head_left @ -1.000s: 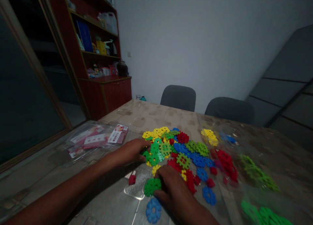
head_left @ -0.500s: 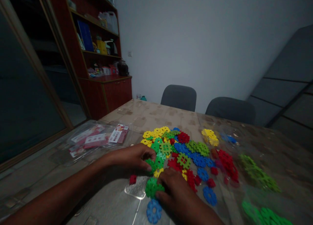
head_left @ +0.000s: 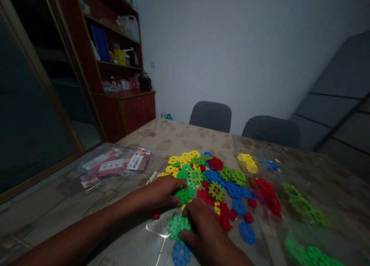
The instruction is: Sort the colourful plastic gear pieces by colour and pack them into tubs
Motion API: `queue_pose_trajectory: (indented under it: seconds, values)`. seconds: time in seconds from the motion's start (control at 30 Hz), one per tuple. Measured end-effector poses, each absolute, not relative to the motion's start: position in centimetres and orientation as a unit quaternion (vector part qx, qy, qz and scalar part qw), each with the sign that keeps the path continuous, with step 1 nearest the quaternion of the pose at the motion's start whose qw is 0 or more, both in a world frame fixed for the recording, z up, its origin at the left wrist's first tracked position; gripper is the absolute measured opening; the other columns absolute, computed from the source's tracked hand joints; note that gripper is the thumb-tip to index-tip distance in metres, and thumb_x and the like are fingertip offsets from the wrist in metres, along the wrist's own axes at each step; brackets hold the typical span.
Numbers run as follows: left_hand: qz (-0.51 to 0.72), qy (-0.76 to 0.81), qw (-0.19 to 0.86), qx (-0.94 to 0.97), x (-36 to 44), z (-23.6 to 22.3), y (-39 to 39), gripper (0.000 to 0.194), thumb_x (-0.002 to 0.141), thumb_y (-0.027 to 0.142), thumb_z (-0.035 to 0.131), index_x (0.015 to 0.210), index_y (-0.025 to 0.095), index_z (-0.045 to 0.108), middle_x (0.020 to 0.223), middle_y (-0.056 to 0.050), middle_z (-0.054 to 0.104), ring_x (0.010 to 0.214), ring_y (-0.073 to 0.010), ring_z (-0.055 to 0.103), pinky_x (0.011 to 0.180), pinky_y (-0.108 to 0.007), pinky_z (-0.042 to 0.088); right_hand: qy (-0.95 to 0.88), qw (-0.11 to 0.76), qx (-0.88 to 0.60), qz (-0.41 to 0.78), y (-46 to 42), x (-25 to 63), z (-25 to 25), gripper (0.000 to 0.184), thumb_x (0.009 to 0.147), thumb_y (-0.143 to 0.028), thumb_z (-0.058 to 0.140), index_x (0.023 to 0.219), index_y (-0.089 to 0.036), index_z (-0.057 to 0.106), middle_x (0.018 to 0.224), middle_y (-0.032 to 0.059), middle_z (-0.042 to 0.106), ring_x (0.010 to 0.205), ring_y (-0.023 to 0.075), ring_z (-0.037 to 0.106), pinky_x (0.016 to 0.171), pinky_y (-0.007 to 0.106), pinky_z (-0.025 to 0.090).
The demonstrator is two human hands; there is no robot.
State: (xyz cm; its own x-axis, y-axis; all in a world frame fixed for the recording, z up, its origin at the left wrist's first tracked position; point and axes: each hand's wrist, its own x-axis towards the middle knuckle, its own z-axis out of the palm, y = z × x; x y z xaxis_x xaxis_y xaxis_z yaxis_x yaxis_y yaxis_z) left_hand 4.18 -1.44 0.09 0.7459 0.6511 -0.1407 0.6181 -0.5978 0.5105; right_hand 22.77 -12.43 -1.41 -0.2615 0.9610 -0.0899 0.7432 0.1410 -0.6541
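My right hand (head_left: 206, 230) grips a green notched disc (head_left: 177, 227), its thumb lying on the disc's face. Just below that disc, a blue notched disc (head_left: 181, 253) lies on the table. At the near left side of the piece pile, my left hand (head_left: 164, 191) curls its thumb and fingers around another green notched disc (head_left: 184, 196); its far fingers are partly hidden. A small red block (head_left: 156, 214) sits under the left wrist's near side. Yellow discs (head_left: 187, 156), green square lattice pieces (head_left: 195, 176) and red pieces (head_left: 206, 196) are heaped beyond both hands.
Clear bags with printed cards (head_left: 114, 166) lie at the left. Bagged red pieces (head_left: 268, 194), lime pieces (head_left: 305, 204) and yellow pieces (head_left: 247, 163) lie to the right. Loose blue discs (head_left: 247, 233) sit right of my right hand. Grey chairs (head_left: 211, 116) stand behind the table.
The green disc in my right hand has shifted slightly left and down and now shows its face more flatly. My left hand has moved slightly right at the pile.
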Motion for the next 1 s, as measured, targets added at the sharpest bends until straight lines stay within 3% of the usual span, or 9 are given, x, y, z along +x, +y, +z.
queue_pose_trajectory:
  seconds: [0.17, 0.3, 0.5, 0.63, 0.8, 1.0]
  values:
    - [0.036, 0.37, 0.296, 0.88, 4.5, 0.5, -1.6, 0.06, 0.077, 0.024, 0.074, 0.133, 0.025, 0.052, 0.103, -0.003, 0.069, 0.092, -0.0243, 0.063, 0.076, -0.028, 0.043, -0.744, 0.176, -0.555, 0.329, -12.5, 23.0, -1.4, 0.037, 0.073, -0.014, 0.076, 0.106, -0.022, 0.06, 0.119, 0.0073, 0.062, 0.112, 0.0265, 0.054, 0.093, 0.036, 0.036]
    - [0.024, 0.365, 0.286, 0.886, 4.5, 0.7, -1.6, 0.037, 0.078, 0.024, 0.072, 0.112, 0.024, 0.059, 0.099, 0.0, 0.067, 0.091, -0.0223, 0.061, 0.072, -0.026, 0.041, -0.734, 0.19, -0.557, 0.339, -12.5, 22.9, -1.7, 0.038, 0.068, -0.01, 0.077, 0.098, -0.022, 0.059, 0.111, 0.0041, 0.063, 0.103, 0.023, 0.054, 0.087, 0.032, 0.037]
    - [0.055, 0.338, 0.28, 0.897, 4.4, 0.0, -1.4, 0.019, 0.079, 0.023, 0.068, 0.093, 0.023, 0.056, 0.089, 0.002, 0.063, 0.083, -0.0199, 0.057, 0.068, -0.026, 0.036, -0.707, 0.229, -0.552, 0.378, -12.2, 22.8, -1.5, 0.025, 0.066, -0.007, 0.073, 0.079, -0.021, 0.057, 0.081, -0.0036, 0.057, 0.078, 0.0159, 0.052, 0.066, 0.024, 0.032]
    - [0.082, 0.336, 0.288, 0.893, 4.4, -0.1, -1.2, 0.013, 0.076, 0.019, 0.067, 0.082, 0.02, 0.056, 0.086, 0.0, 0.061, 0.085, -0.0208, 0.054, 0.071, -0.027, 0.035, -0.687, 0.268, -0.564, 0.371, -11.5, 23.6, -0.9, 0.021, 0.07, -0.005, 0.066, 0.077, -0.021, 0.054, 0.069, -0.0059, 0.052, 0.067, 0.0138, 0.05, 0.059, 0.024, 0.029]
    - [0.074, 0.323, 0.341, 0.88, 4.5, 0.6, -1.2, 0.009, 0.076, 0.022, 0.064, 0.076, 0.019, 0.055, 0.071, 0.005, 0.051, 0.068, -0.0147, 0.048, 0.059, -0.023, 0.032, -0.675, 0.328, -0.6, 0.278, -10.7, 25.1, -0.9, 0.014, 0.078, -0.013, 0.061, 0.08, -0.022, 0.05, 0.074, -0.0027, 0.058, 0.07, 0.0167, 0.052, 0.063, 0.027, 0.034]
    - [0.074, 0.341, 0.444, 0.825, 4.8, 0.8, -1.5, 0.019, 0.067, 0.024, 0.069, 0.076, 0.02, 0.052, 0.064, 0.007, 0.045, 0.061, -0.0131, 0.046, 0.051, -0.023, 0.028, -0.664, 0.359, -0.59, 0.286, -10.5, 25.6, -1.8, 0.008, 0.082, -0.022, 0.058, 0.08, -0.022, 0.05, 0.083, 0.0011, 0.06, 0.078, 0.0194, 0.053, 0.068, 0.03, 0.037]
